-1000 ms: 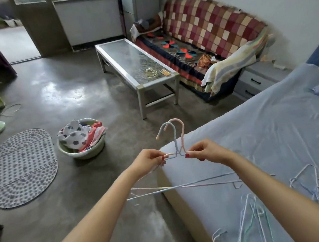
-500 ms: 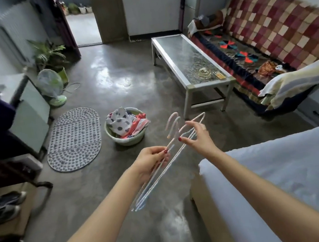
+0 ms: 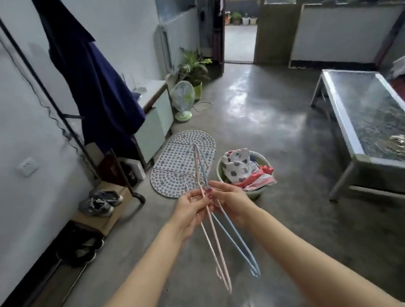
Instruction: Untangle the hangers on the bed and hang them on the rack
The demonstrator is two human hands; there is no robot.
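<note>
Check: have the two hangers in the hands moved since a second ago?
Yes. The hangers, then held over the bed's edge, now hang over bare floor near the basin, towards the rack.

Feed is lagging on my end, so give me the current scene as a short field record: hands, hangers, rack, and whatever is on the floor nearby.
left hand: grips the pink hanger near its neck
right hand: pinches the blue hanger near its neck
hangers: held together, hooks pointing up and away, long ends hanging toward the floor
rack: black pole at left, a dark blue garment hanging on it
hung so far: neither held hanger is on the rack
floor: basin of clothes, oval mat, small fan
</note>
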